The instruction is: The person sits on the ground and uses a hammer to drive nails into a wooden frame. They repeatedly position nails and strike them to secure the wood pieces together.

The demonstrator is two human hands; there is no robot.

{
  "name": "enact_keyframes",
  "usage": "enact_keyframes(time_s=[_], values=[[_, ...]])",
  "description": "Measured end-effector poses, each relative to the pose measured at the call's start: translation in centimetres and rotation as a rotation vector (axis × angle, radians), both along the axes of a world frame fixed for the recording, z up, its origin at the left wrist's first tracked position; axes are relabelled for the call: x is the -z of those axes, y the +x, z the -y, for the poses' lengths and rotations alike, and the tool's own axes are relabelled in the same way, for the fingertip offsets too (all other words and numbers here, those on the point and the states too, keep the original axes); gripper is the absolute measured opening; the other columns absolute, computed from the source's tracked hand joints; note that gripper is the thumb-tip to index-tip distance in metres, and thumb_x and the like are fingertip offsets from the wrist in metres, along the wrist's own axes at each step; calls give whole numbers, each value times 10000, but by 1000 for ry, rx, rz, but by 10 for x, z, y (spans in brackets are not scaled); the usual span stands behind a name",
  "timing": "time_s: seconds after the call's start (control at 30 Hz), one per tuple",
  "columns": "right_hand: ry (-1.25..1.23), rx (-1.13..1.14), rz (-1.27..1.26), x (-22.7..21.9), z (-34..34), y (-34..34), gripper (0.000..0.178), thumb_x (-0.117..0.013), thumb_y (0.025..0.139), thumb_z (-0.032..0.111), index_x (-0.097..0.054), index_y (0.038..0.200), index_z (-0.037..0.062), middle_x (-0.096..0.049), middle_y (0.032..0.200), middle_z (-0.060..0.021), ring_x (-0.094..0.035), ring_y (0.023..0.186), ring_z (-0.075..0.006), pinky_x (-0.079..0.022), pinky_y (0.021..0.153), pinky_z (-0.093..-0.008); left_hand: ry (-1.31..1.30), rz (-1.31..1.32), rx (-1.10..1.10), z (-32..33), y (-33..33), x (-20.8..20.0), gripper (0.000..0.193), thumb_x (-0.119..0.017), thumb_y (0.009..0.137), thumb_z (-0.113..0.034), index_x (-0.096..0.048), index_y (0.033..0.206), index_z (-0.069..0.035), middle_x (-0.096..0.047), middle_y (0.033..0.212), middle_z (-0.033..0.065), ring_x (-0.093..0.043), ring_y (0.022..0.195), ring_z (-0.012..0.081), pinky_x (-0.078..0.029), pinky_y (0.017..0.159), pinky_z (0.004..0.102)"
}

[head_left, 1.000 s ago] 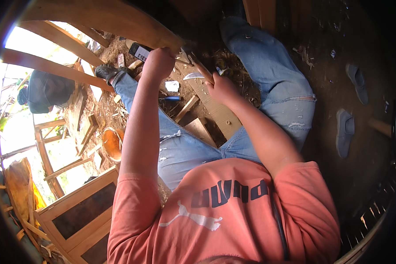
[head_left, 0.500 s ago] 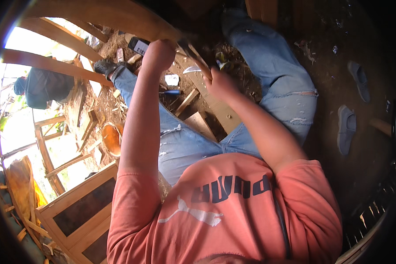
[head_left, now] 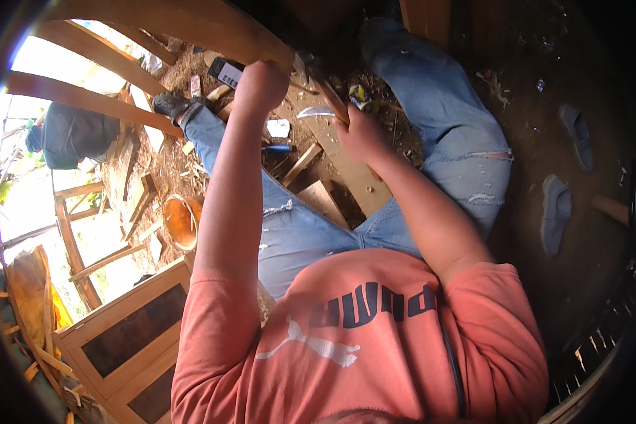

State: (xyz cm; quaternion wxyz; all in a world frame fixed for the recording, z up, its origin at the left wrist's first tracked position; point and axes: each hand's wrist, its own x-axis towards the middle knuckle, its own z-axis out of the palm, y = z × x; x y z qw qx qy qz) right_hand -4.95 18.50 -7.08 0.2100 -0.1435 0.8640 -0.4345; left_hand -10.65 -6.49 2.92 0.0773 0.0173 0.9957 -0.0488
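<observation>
My right hand (head_left: 364,133) is closed around the wooden handle of a hammer (head_left: 330,96). The hammer's dark metal head lies against the end of a long wooden beam (head_left: 191,32), close to my left hand. My left hand (head_left: 263,86) is a fist at the underside of that beam; its fingers are turned away, so what it grips is hidden. A black object with a white label (head_left: 227,73) shows just beside the fist; whether the hand touches it I cannot tell. Below the hammer, a curved pale blade (head_left: 316,112) lies near a board (head_left: 357,177) between my legs.
Wood shavings and offcuts (head_left: 302,164) litter the ground, with a blue-handled tool (head_left: 278,148) among them. An orange bucket (head_left: 181,222) stands at left, beyond a panelled wooden frame (head_left: 127,346). Grey shoes (head_left: 557,212) lie at right. Wooden slats (head_left: 95,102) cross the upper left.
My right hand and the hammer have shifted slightly right and down. The left fist stays by the beam's end, only a little to the right in the picture.
</observation>
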Motion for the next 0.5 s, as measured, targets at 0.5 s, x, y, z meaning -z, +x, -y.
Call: enact_keyframes(time_s=[0.5], values=[[-28, 29, -9, -2, 0, -6, 400, -643, 1034, 357, -634, 1178, -16, -743, 1012, -309, -726, 983, -502, -577, 863, -580, 140, -86, -232, -11, 1, 2, 277, -639, 915, -222, -794, 919, 7, -764, 933, 267, -751, 917, 462, -615, 842, 522]])
